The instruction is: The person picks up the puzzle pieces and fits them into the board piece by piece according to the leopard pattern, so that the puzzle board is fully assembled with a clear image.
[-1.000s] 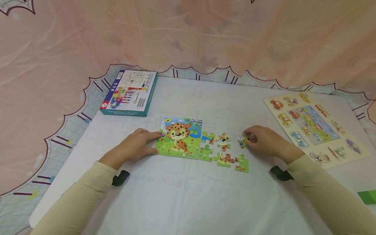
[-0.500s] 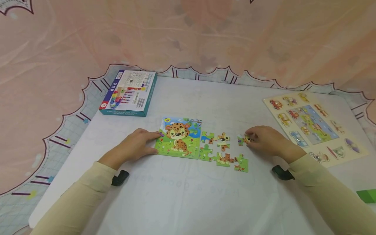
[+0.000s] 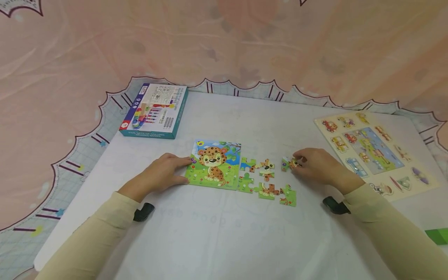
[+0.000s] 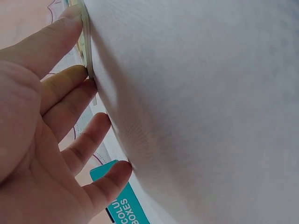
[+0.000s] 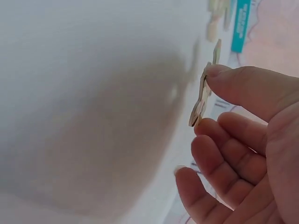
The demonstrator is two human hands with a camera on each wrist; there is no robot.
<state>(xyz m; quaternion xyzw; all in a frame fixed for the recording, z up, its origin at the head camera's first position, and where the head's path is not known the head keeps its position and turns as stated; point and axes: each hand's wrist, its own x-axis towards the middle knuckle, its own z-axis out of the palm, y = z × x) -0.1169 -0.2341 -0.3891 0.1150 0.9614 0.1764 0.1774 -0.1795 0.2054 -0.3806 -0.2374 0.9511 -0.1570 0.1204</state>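
Observation:
A square picture board (image 3: 211, 167) with a cartoon leopard lies flat on the white table. My left hand (image 3: 161, 173) touches its left edge with thumb and fingertips; the left wrist view shows the thumb at the board's edge (image 4: 86, 37) and the fingers spread. To the right of the board are several loose jigsaw pieces in two rough rows, among them one with the leopard's nose (image 3: 267, 166) and a green corner piece (image 3: 288, 196). My right hand (image 3: 316, 169) pinches another jigsaw piece (image 3: 287, 163) between thumb and fingers, seen nearly edge-on (image 5: 201, 98) in the right wrist view.
At the back left lies a flat teal and white box (image 3: 157, 105) with beads pictured on it. A wooden peg puzzle board (image 3: 372, 122) with vehicle shapes lies beyond my right hand. A green block (image 3: 436, 235) shows at the right edge. A patterned curtain (image 3: 224, 46) hangs behind.
My right hand has shifted slightly left, and the jigsaw piece in it has turned and moved a little away from me. The left hand and the board have stayed put.

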